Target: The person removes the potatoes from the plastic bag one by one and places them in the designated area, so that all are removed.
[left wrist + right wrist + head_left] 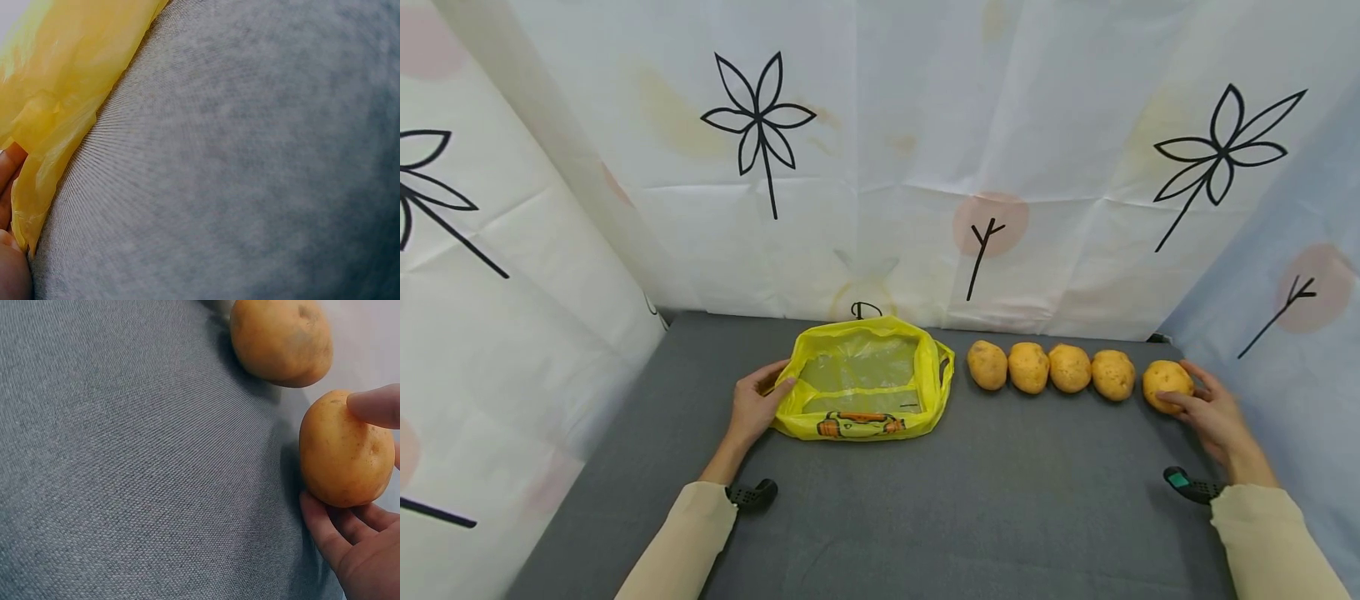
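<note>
A yellow plastic bag [857,427] lies on the grey table with its wide mouth facing up and an orange print on its front. My left hand [758,402] pinches the bag's left rim, thumb inside the edge; in the left wrist view the yellow film [69,81] hides most of the fingers. At the far right my right hand [1216,417] grips a potato [1167,385], the rightmost of a row. The right wrist view shows the thumb on top of this potato [340,456] and fingers curled under its other side.
Several more potatoes [1048,368] stand in a line between the bag and my right hand. A patterned white cloth [910,150] hangs behind and beside the grey table [970,508]. Both wrists wear black bands.
</note>
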`<state>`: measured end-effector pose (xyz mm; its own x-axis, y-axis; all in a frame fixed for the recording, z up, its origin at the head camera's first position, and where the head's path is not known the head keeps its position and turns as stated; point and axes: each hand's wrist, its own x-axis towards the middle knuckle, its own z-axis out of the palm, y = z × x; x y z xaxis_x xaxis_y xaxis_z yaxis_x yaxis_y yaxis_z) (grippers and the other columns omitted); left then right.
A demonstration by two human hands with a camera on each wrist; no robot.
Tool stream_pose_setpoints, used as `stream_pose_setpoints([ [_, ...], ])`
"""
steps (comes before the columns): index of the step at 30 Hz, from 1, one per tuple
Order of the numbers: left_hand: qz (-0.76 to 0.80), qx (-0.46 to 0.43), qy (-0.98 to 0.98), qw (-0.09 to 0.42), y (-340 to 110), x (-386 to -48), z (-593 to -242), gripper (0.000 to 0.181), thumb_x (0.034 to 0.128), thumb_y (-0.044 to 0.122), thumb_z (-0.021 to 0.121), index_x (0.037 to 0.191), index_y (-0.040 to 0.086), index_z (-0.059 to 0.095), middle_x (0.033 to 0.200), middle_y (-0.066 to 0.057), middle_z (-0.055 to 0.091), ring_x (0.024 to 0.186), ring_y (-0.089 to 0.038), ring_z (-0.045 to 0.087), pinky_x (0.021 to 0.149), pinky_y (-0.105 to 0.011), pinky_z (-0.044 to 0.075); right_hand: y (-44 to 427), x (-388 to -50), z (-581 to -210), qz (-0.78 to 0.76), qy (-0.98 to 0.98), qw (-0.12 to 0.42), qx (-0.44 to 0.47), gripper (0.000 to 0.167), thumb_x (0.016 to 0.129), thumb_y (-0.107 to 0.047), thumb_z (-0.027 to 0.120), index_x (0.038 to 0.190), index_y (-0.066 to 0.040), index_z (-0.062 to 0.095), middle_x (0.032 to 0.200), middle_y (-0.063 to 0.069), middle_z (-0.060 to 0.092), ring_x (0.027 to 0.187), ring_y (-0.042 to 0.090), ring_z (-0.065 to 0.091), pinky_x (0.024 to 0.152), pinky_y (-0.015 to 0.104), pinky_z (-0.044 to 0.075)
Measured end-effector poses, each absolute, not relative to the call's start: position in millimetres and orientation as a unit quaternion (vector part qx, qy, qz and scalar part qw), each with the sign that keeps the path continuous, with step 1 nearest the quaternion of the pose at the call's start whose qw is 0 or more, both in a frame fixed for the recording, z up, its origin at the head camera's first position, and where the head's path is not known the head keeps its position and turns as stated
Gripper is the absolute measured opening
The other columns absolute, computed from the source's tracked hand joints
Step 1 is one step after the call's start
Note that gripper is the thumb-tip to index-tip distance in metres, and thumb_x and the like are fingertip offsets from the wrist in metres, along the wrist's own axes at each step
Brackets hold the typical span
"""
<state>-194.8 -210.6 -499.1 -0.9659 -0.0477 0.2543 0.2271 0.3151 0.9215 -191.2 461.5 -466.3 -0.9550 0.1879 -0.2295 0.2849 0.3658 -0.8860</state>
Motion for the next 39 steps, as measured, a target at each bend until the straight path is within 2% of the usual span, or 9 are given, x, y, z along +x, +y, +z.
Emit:
stream_pose_setpoints([
  [7, -0.586, -0.047, -0.8, 0.116, -210.5, -194.2, -498.4, 0.036, 0.0974, 0.003, 0.067, 0.131, -0.01, 0.063, 0.128, -0.027, 0.064, 0.114, -0.035, 0.061, 0.087, -0.011, 0.046, 458.0, -196.6, -462.2, -0.532, 0.834, 0.065, 0.131, 0.091, 0.102, -0.028, 0.064, 0.164, -0.015, -0.001, 0.158, 0.042, -0.007, 0.091, -0.01, 0.042, 0.073, 0.014, 0.051],
  [11, -0.584, -0.055, -0.802, 0.116, -210.0, -192.6, -497.3, 0.036, 0.0977, 0.003, 0.067, 0.131, -0.01, 0.063, 0.129, -0.028, 0.063, 0.117, -0.041, 0.06, 0.087, -0.01, 0.045, 455.4, -198.2, -461.0, -0.512, 0.847, 0.067, 0.126, 0.089, 0.102, -0.028, 0.063, 0.164, -0.015, 0.0, 0.159, 0.04, -0.009, 0.116, 0.025, 0.048, 0.072, 0.012, 0.048],
  [14, -0.586, -0.06, -0.8, 0.113, -209.5, -191.7, -496.6, 0.037, 0.0981, 0.003, 0.066, 0.132, -0.011, 0.062, 0.129, -0.029, 0.063, 0.118, -0.043, 0.059, 0.087, -0.009, 0.044, 454.5, -198.1, -461.0, -0.505, 0.852, 0.069, 0.118, 0.088, 0.103, -0.027, 0.062, 0.164, -0.012, -0.001, 0.159, 0.039, -0.011, 0.137, 0.053, 0.023, 0.07, 0.01, 0.046],
  [20, -0.59, -0.063, -0.798, 0.111, -208.7, -191.8, -496.1, 0.037, 0.0986, 0.003, 0.065, 0.132, -0.012, 0.061, 0.13, -0.03, 0.062, 0.117, -0.043, 0.059, 0.087, -0.009, 0.045, 454.6, -198.8, -462.5, -0.487, 0.863, 0.069, 0.114, 0.088, 0.104, -0.027, 0.061, 0.162, -0.007, -0.001, 0.159, 0.041, -0.007, 0.14, 0.061, 0.011, 0.067, 0.01, 0.041],
  [25, -0.591, -0.068, -0.797, 0.109, -208.3, -192.2, -495.1, 0.038, 0.0987, 0.002, 0.065, 0.133, -0.013, 0.06, 0.13, -0.031, 0.061, 0.119, -0.044, 0.058, 0.088, -0.01, 0.045, 454.3, -199.3, -462.7, -0.472, 0.871, 0.072, 0.119, 0.089, 0.104, -0.031, 0.06, 0.162, -0.007, -0.002, 0.158, 0.042, -0.005, 0.141, 0.062, 0.011, 0.088, 0.036, 0.045],
  [28, -0.592, -0.066, -0.796, 0.106, -208.2, -192.5, -495.1, 0.038, 0.0985, 0.002, 0.065, 0.133, -0.012, 0.06, 0.13, -0.03, 0.061, 0.119, -0.043, 0.058, 0.088, -0.01, 0.045, 454.4, -197.7, -462.5, -0.478, 0.867, 0.075, 0.117, 0.089, 0.104, -0.031, 0.059, 0.162, -0.007, -0.004, 0.158, 0.041, -0.007, 0.143, 0.062, 0.006, 0.1, 0.063, 0.034],
  [30, -0.592, -0.065, -0.797, 0.104, -208.1, -192.9, -495.2, 0.038, 0.0985, 0.003, 0.066, 0.133, -0.011, 0.06, 0.13, -0.03, 0.061, 0.119, -0.043, 0.058, 0.088, -0.01, 0.045, 454.8, -197.2, -463.0, -0.479, 0.867, 0.075, 0.118, 0.09, 0.104, -0.033, 0.06, 0.162, -0.009, -0.004, 0.159, 0.041, -0.007, 0.143, 0.062, 0.005, 0.102, 0.067, 0.03],
  [33, -0.591, -0.065, -0.798, 0.103, -207.8, -193.9, -495.8, 0.038, 0.0987, 0.004, 0.066, 0.133, -0.011, 0.06, 0.131, -0.03, 0.061, 0.119, -0.042, 0.058, 0.088, -0.01, 0.045, 455.0, -196.6, -463.2, -0.477, 0.868, 0.071, 0.116, 0.09, 0.104, -0.033, 0.06, 0.162, -0.01, -0.005, 0.159, 0.041, -0.006, 0.143, 0.062, 0.005, 0.099, 0.063, 0.034],
  [39, -0.586, -0.069, -0.799, 0.111, -208.3, -194.4, -496.7, 0.038, 0.0986, 0.004, 0.066, 0.133, -0.012, 0.06, 0.13, -0.03, 0.062, 0.118, -0.043, 0.058, 0.089, -0.013, 0.046, 453.6, -196.7, -462.1, -0.471, 0.871, 0.058, 0.13, 0.092, 0.103, -0.033, 0.061, 0.162, -0.006, -0.005, 0.158, 0.043, -0.002, 0.142, 0.062, 0.012, 0.073, 0.02, 0.043],
])
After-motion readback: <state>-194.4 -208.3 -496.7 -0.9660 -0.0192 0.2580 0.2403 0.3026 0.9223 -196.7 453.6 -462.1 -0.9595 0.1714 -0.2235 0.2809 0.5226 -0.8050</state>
